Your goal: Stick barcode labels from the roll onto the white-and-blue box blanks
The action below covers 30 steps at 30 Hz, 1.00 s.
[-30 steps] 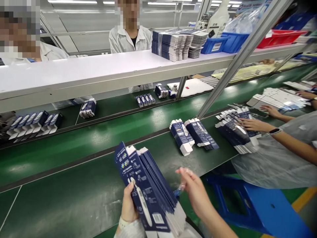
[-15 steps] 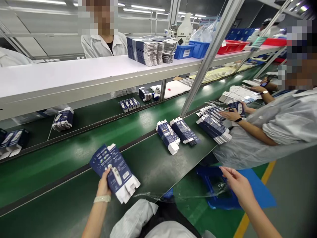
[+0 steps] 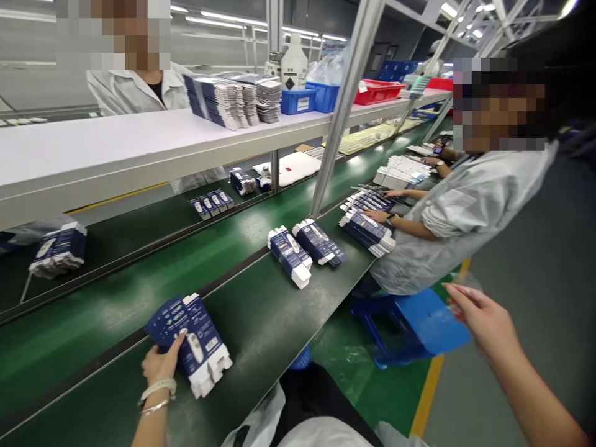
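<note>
A bundle of flat blue-and-white cartons (image 3: 200, 341) rests at the near left of the dark green worktop (image 3: 261, 316). My left hand (image 3: 162, 360) grips its left side, thumb on top. Out to the right, over the floor and past a blue stool (image 3: 419, 323), my right hand (image 3: 479, 310) is closed, fingertips pinched on a thin piece of clear plastic film (image 3: 437, 316). Two more carton bundles, one (image 3: 290, 254) beside the other (image 3: 319, 241), lie farther up the worktop.
A person in a white coat (image 3: 437, 211) stands at the right, hands on carton stacks (image 3: 367, 231). A slanted metal post (image 3: 342, 112) rises beyond the worktop. The raised shelf (image 3: 116, 149) carries carton stacks, bottles and bins. More cartons (image 3: 58, 248) lie across the green belt (image 3: 186, 248).
The view has turned right. My left hand has lowered the carton bundle onto the worktop. My right hand has moved outward with the film. The co-worker's hands now rest on the stacks.
</note>
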### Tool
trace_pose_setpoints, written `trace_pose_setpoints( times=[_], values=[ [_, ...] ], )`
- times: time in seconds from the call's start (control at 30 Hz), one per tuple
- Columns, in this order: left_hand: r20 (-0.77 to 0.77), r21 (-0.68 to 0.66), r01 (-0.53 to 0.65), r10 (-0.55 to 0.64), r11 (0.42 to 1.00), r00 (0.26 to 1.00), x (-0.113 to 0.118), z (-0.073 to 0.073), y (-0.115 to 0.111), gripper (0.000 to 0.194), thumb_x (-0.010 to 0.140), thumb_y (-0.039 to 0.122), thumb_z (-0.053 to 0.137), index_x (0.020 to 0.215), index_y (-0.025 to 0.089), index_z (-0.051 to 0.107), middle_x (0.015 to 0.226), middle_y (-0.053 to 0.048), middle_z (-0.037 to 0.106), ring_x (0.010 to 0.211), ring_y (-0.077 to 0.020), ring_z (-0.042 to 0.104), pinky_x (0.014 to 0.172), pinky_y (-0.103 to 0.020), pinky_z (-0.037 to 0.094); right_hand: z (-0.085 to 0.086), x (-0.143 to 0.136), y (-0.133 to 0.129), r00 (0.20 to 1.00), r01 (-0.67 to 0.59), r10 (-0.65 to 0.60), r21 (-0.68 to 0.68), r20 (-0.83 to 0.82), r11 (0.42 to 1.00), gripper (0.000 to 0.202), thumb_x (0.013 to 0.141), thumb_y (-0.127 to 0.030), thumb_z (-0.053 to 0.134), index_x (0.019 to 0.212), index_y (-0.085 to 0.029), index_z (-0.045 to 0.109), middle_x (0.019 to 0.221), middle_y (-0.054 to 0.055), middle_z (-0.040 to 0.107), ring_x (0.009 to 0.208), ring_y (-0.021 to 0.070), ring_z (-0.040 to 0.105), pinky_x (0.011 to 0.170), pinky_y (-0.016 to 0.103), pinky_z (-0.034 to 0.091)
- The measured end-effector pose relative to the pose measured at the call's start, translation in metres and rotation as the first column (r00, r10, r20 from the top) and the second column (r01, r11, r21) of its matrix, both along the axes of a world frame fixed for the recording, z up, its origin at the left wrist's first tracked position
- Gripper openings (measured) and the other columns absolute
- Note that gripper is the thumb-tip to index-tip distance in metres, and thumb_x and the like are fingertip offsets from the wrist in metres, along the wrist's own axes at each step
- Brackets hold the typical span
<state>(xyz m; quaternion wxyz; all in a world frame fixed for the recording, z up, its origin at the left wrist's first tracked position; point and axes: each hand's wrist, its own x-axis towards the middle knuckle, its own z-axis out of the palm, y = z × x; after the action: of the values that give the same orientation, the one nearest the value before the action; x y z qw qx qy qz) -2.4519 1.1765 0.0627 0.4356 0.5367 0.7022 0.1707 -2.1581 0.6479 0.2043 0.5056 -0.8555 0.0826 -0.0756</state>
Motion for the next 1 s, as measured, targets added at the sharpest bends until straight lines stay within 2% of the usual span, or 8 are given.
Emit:
trace_pose_setpoints(
  times=[0.2, 0.37, 0.43, 0.53, 0.63, 0.77, 0.87, 1.0],
  values=[
    [0.02, 0.43, 0.134, -0.158, 0.893, 0.987, 0.043, 0.048, -0.069, 0.092, 0.064, 0.047, 0.065, 0.138, 0.017, 0.018, 0.151, -0.014, -0.001, 0.136, -0.0386, -0.006, 0.107, -0.059, -0.007, 0.0, 0.0, 0.025, 0.978, -0.031, 0.102, 0.359, -0.18, 0.933, 0.052, 0.053, -0.049, 0.076, 0.091, -0.016, 0.062, 0.073, 0.0, 0.056, 0.056, 0.0086, 0.051, 0.052, 0.023, 0.045],
    [0.288, 0.42, 0.646, -0.769, 0.637, 0.571, 0.129, 0.048, -0.248, 0.1, 0.053, 0.051, 0.075, 0.136, 0.021, 0.03, 0.14, -0.011, 0.037, 0.122, -0.0255, 0.044, 0.103, -0.037, 0.036, -0.001, -0.03, 0.069, 0.873, -0.177, 0.408, 0.606, -0.267, 0.776, 0.053, 0.057, -0.041, 0.077, 0.102, -0.019, 0.059, 0.074, -0.002, 0.058, 0.059, 0.0072, 0.053, 0.056, 0.02, 0.047],
    [0.383, 0.364, 0.785, -0.849, 0.502, 0.365, 0.156, 0.035, -0.313, 0.102, 0.038, 0.042, 0.084, 0.129, 0.02, 0.044, 0.127, -0.009, 0.053, 0.11, -0.0232, 0.055, 0.095, -0.031, 0.044, -0.005, -0.043, 0.077, 0.796, -0.212, 0.525, 0.672, -0.303, 0.71, 0.053, 0.06, -0.039, 0.076, 0.106, -0.019, 0.059, 0.074, 0.0, 0.059, 0.058, 0.0078, 0.053, 0.055, 0.022, 0.047],
    [0.498, 0.244, 0.886, -0.835, 0.394, 0.234, 0.169, 0.017, -0.356, 0.053, 0.053, 0.042, 0.079, 0.096, 0.016, 0.065, 0.077, -0.005, 0.069, 0.065, -0.0156, 0.063, 0.065, -0.027, 0.051, -0.018, -0.048, 0.06, 0.732, -0.21, 0.592, 0.714, -0.338, 0.668, 0.061, 0.065, -0.037, 0.074, 0.12, -0.021, 0.052, 0.075, 0.0, 0.06, 0.057, 0.008, 0.053, 0.054, 0.022, 0.046],
    [0.566, 0.139, 0.886, -0.77, 0.441, 0.295, 0.155, 0.011, -0.341, 0.035, 0.071, 0.048, 0.064, 0.077, 0.013, 0.065, 0.044, 0.004, 0.052, 0.039, -0.0097, 0.049, 0.048, -0.024, 0.043, -0.046, -0.037, 0.025, 0.762, -0.137, 0.52, 0.688, -0.386, 0.712, 0.074, 0.069, -0.031, 0.072, 0.133, -0.03, 0.034, 0.074, -0.006, 0.059, 0.056, 0.0058, 0.053, 0.055, 0.018, 0.045],
    [0.624, 0.109, 0.741, -0.626, 0.663, 0.468, 0.141, 0.021, -0.317, 0.045, 0.077, 0.057, 0.053, 0.089, 0.016, 0.065, 0.066, -0.002, 0.062, 0.064, -0.0139, 0.06, 0.063, -0.025, 0.047, -0.096, -0.05, 0.023, 0.634, -0.061, 0.558, 0.684, -0.535, 0.727, 0.039, 0.074, -0.023, 0.068, 0.11, -0.018, 0.054, 0.065, -0.006, 0.056, 0.05, 0.0054, 0.05, 0.048, 0.017, 0.042],
    [0.665, 0.084, 0.673, -0.544, 0.735, 0.511, 0.154, 0.03, -0.34, 0.051, 0.074, 0.064, 0.052, 0.086, 0.016, 0.065, 0.088, -0.007, 0.066, 0.086, -0.018, 0.062, 0.077, -0.027, 0.047, -0.123, -0.086, 0.061, 0.476, -0.006, 0.679, 0.77, -0.559, 0.638, 0.022, 0.085, -0.034, 0.056, 0.093, -0.013, 0.058, 0.075, -0.001, 0.059, 0.058, 0.0071, 0.053, 0.055, 0.023, 0.046],
    [0.68, -0.028, 0.687, -0.49, 0.726, 0.545, 0.18, 0.03, -0.386, 0.059, 0.072, 0.074, 0.044, 0.067, 0.016, 0.055, 0.044, 0.002, 0.046, 0.042, -0.0117, 0.048, 0.049, -0.025, 0.044, -0.133, -0.114, 0.081, 0.468, 0.166, 0.751, 0.881, -0.466, 0.443, 0.027, 0.082, -0.042, 0.055, 0.09, -0.016, 0.06, 0.082, 0.002, 0.062, 0.07, 0.0112, 0.058, 0.065, 0.027, 0.047]
  ],
)
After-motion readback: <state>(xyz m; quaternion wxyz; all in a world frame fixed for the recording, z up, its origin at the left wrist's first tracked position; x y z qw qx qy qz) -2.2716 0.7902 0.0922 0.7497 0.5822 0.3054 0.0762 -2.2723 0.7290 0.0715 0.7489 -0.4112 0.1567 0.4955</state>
